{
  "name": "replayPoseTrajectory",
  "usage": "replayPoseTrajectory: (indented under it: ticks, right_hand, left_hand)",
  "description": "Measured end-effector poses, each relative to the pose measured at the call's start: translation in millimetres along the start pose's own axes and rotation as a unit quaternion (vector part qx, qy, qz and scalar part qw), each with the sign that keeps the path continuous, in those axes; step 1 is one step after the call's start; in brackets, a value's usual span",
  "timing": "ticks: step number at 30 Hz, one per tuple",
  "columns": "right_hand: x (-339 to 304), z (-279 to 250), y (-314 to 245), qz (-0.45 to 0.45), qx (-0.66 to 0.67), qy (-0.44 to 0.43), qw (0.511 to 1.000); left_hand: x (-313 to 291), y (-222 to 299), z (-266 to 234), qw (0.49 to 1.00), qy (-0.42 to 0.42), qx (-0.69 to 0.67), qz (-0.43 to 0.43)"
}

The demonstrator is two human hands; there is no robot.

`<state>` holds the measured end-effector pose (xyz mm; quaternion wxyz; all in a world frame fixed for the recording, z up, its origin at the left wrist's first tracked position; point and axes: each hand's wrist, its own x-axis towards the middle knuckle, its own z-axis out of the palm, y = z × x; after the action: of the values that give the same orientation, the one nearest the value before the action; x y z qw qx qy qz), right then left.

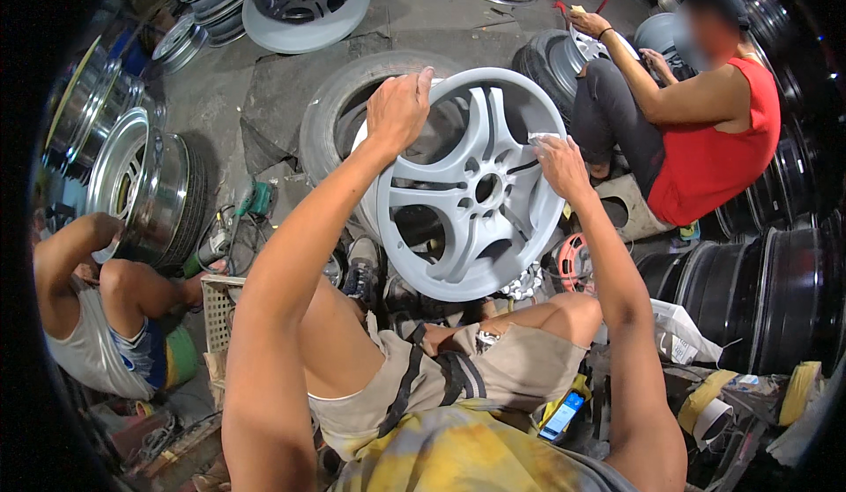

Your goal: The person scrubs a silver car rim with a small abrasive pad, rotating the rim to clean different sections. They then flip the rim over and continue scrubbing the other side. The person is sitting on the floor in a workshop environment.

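Note:
A pale grey alloy wheel rim (pixel 467 184) stands tilted in front of me, resting against a black tyre (pixel 339 104) on the ground. My left hand (pixel 398 109) grips the rim's upper left edge. My right hand (pixel 557 162) presses a small pale piece of sanding paper (pixel 539 139) against the rim's right side. My knees are bent on either side below the wheel.
A person in a red top (pixel 714 131) sits at the right, working on another rim (pixel 599 47). A person in a grey top (pixel 88 316) crouches at left beside chrome rims (pixel 141 184). Dark rims (pixel 775 289), a phone (pixel 562 414), tape rolls (pixel 705 404) and a power tool (pixel 220 236) lie around.

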<state>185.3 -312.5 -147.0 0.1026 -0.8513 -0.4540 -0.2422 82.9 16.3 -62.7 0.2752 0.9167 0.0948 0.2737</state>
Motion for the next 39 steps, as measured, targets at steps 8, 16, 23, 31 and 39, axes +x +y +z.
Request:
replayPoseTrajectory:
  ticks: [8,16,23,31,39]
  right_hand:
    - [0,-42,-53,0.401,0.306,-0.128,0.854]
    - [-59,-17,-139,0.252,0.164,0.076,0.951]
    - [-68,-18,-176,0.223,0.182,-0.033,0.957]
    - [-81,-34,-165,0.194,0.203,-0.082,0.956]
    - [-103,-90,-209,0.220,0.311,-0.137,0.914]
  left_hand:
    - [0,-7,-4,1.000,0.003,0.007,-0.003]
    - [-2,-9,0,1.000,0.025,0.002,0.013]
    - [-1,-10,-3,1.000,-0.001,0.018,-0.002]
    - [1,-16,4,0.998,0.057,-0.007,0.039]
    - [15,-13,-66,0.992,0.090,-0.074,-0.040]
